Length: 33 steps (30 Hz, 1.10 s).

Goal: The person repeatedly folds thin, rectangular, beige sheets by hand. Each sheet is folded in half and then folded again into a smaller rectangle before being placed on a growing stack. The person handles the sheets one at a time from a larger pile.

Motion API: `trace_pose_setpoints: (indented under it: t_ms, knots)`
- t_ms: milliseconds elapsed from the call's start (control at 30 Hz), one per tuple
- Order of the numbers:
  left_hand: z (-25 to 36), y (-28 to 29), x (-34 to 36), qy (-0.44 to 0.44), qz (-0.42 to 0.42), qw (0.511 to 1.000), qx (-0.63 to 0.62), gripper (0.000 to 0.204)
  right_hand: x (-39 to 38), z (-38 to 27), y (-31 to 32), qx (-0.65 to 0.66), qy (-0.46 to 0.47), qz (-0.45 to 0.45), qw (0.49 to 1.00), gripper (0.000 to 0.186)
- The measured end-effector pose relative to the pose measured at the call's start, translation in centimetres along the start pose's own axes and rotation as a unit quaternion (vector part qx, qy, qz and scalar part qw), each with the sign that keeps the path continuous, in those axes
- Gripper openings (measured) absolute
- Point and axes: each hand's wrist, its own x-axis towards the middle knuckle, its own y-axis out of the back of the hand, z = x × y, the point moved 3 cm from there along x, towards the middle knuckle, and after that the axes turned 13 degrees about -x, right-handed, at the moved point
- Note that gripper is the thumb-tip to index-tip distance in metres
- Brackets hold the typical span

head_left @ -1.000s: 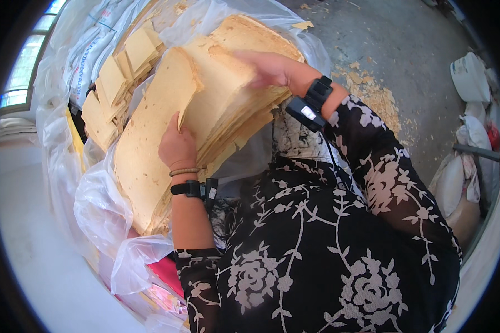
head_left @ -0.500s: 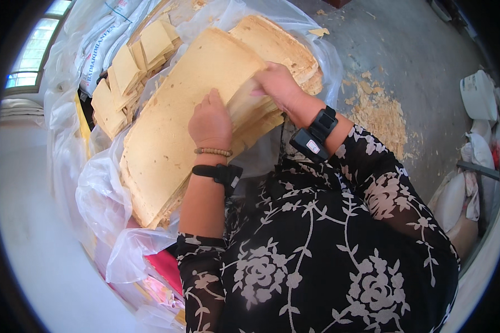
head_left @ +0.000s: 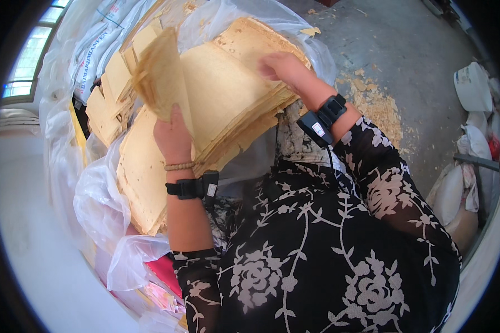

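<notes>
A large stack of thin, tan, flatbread-like sheets [head_left: 228, 72] lies before me, its layered edges facing my body. My left hand [head_left: 173, 136] grips a thin tan sheet [head_left: 160, 72] that stands raised and bent above the stack's left part. This lifted sheet is partly blurred. Over the right part of the stack hovers my right hand [head_left: 288, 67], fingers loosely stretched and slightly smeared, with nothing visible in them. Behind it, a rougher, browner stack of sheets [head_left: 261, 34] shows at the far side.
Smaller folded tan pieces [head_left: 116, 77] are piled at the left beside white printed sacks [head_left: 97, 53]. Clear plastic sheeting [head_left: 100, 188] surrounds the stacks. Crumbs and flakes [head_left: 375, 111] litter the grey floor at right, and a white bucket [head_left: 472, 89] stands farther right.
My left hand has moved left off the stack's surface and now holds a sheet up, bent leftward. My right hand has come away from the stack's edge, where it was lifting sheets.
</notes>
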Motion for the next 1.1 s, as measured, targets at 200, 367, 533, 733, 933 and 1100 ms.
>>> trace_pose_setpoints:
  t_ms: [200, 367, 533, 733, 933, 1100]
  knots:
    - [-1.0, -2.0, -0.7, -0.029, -0.019, 0.993, 0.111, 0.039, 3.9, 5.8, -0.6, -0.264, 0.128, -0.029, 0.956, 0.032]
    - [-0.5, -4.0, -1.0, -0.012, -0.074, 0.972, 0.224, 0.036, 4.7, 4.3, -1.0, -0.070, -0.115, -0.103, 0.986, 0.041]
    - [0.1, -4.0, -1.0, -0.010, -0.087, 0.966, 0.243, 0.036, 4.1, 1.8, -1.1, -0.089, -0.126, -0.117, 0.981, 0.053]
    - [0.3, -4.8, -1.2, -0.003, -0.094, 0.958, 0.270, 0.034, 4.0, 1.9, -0.4, -0.262, -0.069, -0.152, 0.951, 0.055]
    - [1.0, -5.6, -1.5, -0.071, -0.115, 0.935, 0.329, 0.041, 3.6, 2.3, -1.3, -0.150, -0.160, -0.186, 0.958, 0.060]
    - [1.3, -5.7, -1.5, -0.026, -0.120, 0.942, 0.313, 0.042, 2.8, 2.0, -0.3, -0.340, -0.023, -0.070, 0.938, 0.053]
